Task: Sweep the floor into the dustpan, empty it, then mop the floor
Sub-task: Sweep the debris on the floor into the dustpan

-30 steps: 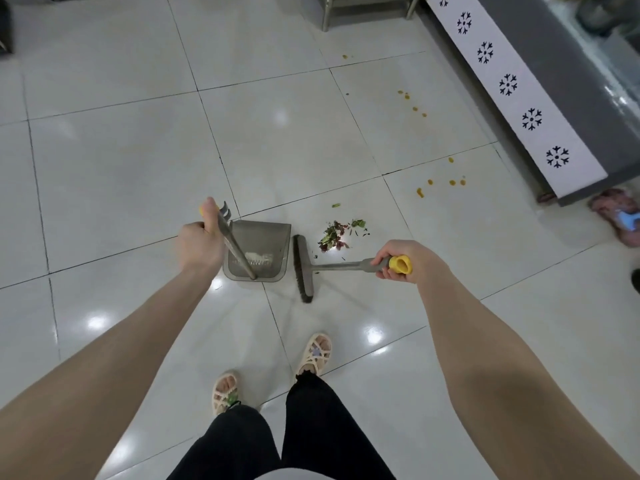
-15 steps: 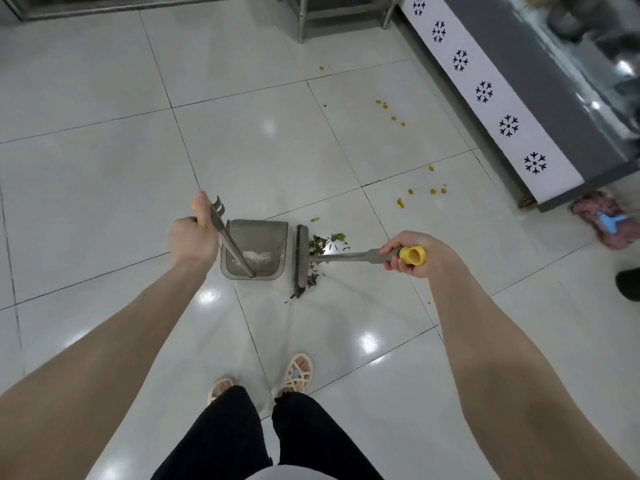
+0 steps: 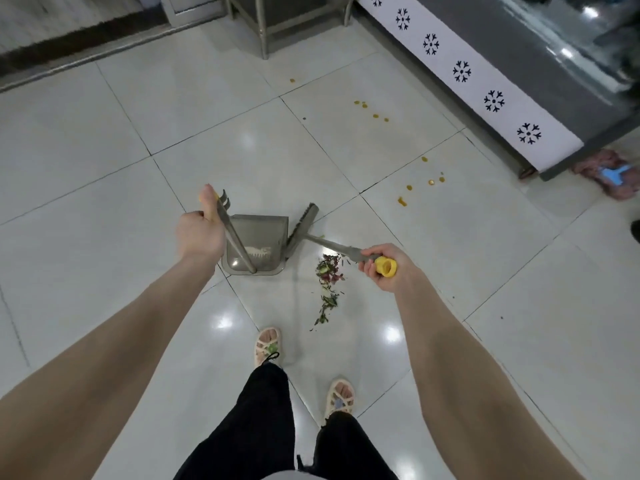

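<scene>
My left hand (image 3: 199, 233) grips the upright handle of a grey dustpan (image 3: 263, 237), which stands on the white tiled floor (image 3: 104, 150). My right hand (image 3: 381, 268) grips the yellow-capped end of a short grey broom (image 3: 304, 225). The broom head lies tilted against the dustpan's right edge. A pile of green and reddish scraps (image 3: 329, 271) with a thin trail towards my feet lies on the tile just right of the pan, under the broom handle.
Orange spots (image 3: 403, 201) dot the tiles at the right and further back (image 3: 363, 104). A grey counter with a white snowflake strip (image 3: 464, 72) runs along the right. Metal legs (image 3: 265, 36) stand at the back. A pink cloth (image 3: 613, 174) lies by the counter's corner.
The broom head swung up and back to lean at the dustpan's right edge. The scraps now lie spread in a trail nearer my feet. I stepped forward.
</scene>
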A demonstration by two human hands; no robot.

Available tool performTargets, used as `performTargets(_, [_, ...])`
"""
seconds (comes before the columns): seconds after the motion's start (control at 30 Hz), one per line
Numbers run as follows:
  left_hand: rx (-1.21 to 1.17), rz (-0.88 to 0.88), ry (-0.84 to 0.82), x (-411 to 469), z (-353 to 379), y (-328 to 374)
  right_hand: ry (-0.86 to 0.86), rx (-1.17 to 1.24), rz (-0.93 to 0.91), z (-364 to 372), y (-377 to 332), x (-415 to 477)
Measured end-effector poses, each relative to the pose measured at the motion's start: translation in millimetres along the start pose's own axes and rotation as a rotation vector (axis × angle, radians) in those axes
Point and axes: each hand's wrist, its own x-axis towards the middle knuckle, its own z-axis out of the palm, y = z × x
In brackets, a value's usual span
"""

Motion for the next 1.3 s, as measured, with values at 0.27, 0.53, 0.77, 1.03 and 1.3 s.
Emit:
performTargets(0.27, [0.036, 0.047, -0.117, 76, 10, 34, 0.064, 0.306, -0.027, 45, 1, 38])
performTargets(0.53, [0.114, 0.122, -0.237, 87, 39, 48, 0.103, 0.522, 0.010, 24, 20, 28])
performTargets(0.77, [0.159, 0.154, -0.277, 74, 53, 49, 0.184, 0.505, -0.006, -2, 27, -8])
performTargets(1.03, [0.134, 0.177, -0.282, 54, 48, 49, 0.148, 0.393, 0.021, -27, 15, -40])
performTargets(1.3, [0.108, 0.164, -0.213, 11, 40, 39, 0.034, 0.227, 0.035, -47, 12, -35])
